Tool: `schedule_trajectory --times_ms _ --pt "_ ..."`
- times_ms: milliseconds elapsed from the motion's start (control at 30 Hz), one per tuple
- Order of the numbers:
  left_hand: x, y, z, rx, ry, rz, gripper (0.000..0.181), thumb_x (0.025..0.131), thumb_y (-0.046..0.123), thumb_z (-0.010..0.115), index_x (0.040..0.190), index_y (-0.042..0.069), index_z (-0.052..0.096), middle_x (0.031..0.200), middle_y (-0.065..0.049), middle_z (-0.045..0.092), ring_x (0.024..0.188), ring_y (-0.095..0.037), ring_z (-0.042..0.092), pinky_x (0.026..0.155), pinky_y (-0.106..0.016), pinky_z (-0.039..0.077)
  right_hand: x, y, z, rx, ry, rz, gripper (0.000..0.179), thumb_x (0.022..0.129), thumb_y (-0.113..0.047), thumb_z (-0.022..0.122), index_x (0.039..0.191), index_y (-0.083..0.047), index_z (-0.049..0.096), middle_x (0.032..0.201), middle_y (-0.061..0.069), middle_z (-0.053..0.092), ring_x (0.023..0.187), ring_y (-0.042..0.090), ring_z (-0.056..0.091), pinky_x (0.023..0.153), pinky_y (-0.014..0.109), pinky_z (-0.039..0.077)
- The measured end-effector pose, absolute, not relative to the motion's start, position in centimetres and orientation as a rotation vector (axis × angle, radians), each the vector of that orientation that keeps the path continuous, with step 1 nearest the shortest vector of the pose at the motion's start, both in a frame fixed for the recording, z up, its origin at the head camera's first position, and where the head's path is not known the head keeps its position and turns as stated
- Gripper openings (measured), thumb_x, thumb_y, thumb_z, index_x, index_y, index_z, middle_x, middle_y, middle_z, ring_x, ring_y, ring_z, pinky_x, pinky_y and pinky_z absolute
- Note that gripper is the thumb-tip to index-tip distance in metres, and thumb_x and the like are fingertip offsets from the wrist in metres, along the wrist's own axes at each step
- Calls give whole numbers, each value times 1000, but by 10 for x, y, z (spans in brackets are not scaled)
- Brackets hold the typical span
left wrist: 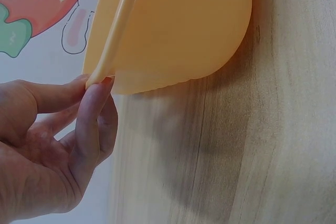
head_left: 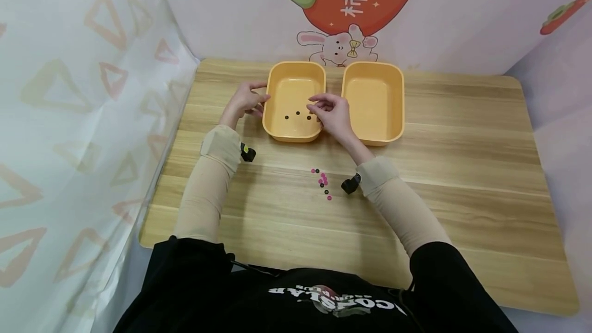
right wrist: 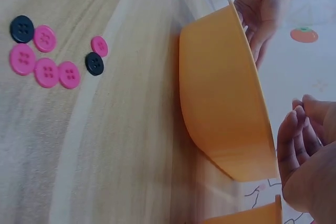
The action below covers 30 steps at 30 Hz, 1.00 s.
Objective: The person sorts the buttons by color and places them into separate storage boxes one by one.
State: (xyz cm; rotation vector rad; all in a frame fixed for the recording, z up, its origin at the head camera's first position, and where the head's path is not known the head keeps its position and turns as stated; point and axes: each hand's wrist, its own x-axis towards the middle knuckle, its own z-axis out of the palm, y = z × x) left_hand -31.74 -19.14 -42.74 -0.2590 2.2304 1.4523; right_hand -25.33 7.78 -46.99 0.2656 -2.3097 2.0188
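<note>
My left hand (head_left: pixel 246 99) pinches the left rim of a yellow plastic box (head_left: pixel 294 131); in the left wrist view, thumb and fingers (left wrist: pixel 93 106) meet on the rim. Several black buttons (head_left: pixel 298 113) lie on that box's floor. Over its right side is my right hand (head_left: pixel 334 116), with thumb and fingertips brought together. Between those tips in the right wrist view shows a small dark thing, seemingly a black button (right wrist: pixel 300 103), mostly hidden. On the table, nearer the body, lie loose pink buttons (right wrist: pixel 47 72) and black buttons (right wrist: pixel 94 63), flat and close together.
A second yellow box (head_left: pixel 373 126) stands just right of the first, with a narrow gap between them. Both are on a wood-grain table (head_left: pixel 462 179) near its back edge. A printed curtain (head_left: pixel 115 91) hangs along the left side, and a printed backdrop (head_left: pixel 453 24) rises behind.
</note>
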Motion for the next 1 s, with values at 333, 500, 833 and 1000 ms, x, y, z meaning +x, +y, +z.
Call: schedule_trajectory --times_ms 333,500,833,1000 --pt "-320 -192 -425 -271 2227 1461 60 110 14 66 168 20 49 80 0 71 54 -12 68 55 -27 66 -212 93 -472 303 -2283 2115 23 99 3 79 119 14 76 79 -19 71 68 10 66 52 12 43" --pt "-318 -191 -429 -272 2233 1449 60 110 14 66 167 19 49 84 -2 71 56 -12 68 55 -26 65 -188 105 -480 271 -2303 2142 24 97 4 81 119 14 76 81 -18 71 71 3 66 60 10 51" --pt "-319 -187 -430 -258 2238 1429 61 110 13 65 169 17 46 85 -5 72 57 -12 69 55 -26 65 -157 130 -508 325 -2506 1969 22 97 2 82 116 10 79 90 18 75 71 0 60 63 10 50" --pt "-319 -188 -428 -247 2249 1421 63 110 14 65 170 15 44 87 -4 73 57 -12 69 57 -26 66 -151 132 -519 409 -2641 1911 22 96 0 83 116 8 81 92 22 76 70 2 58 61 13 48"
